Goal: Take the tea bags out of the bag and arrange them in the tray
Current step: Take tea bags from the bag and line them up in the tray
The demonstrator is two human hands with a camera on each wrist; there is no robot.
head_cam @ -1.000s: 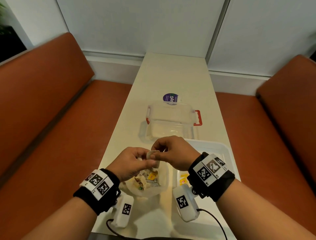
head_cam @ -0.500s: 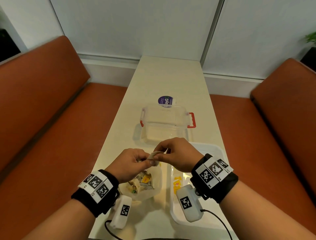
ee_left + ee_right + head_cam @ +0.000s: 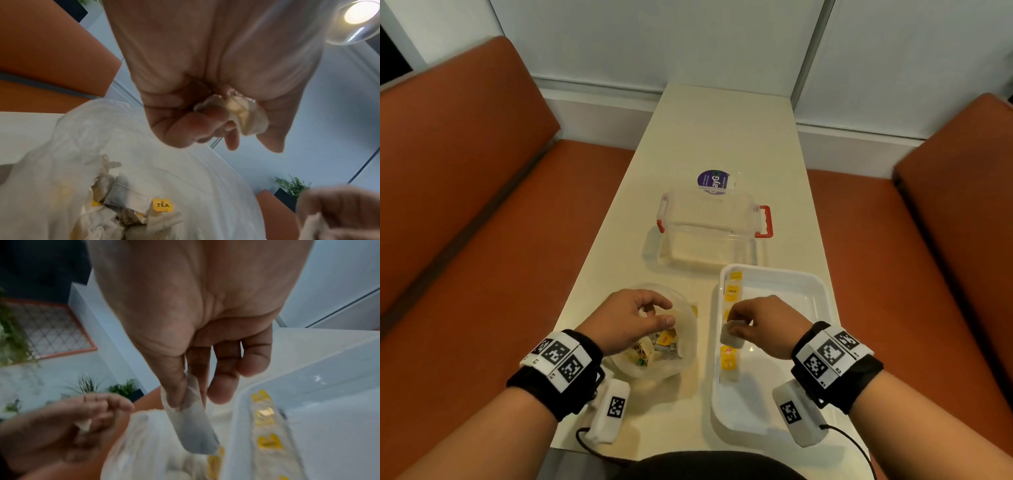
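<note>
On the table, the white tray lies near and to the right, and a single column of tea bags with yellow tags is already laid along its left wall; the rest of its floor is bare, so the arranging is judged barely begun. To its left the translucent bag is seen holding a heap (count not readable). Over the tray's left side the right hand is clamped by thumb and finger on a grey tea bag, not yet set down. Above the bag, the left hand is curled around a crumpled pale scrap, apparently a wrapper or another tea bag.
</note>
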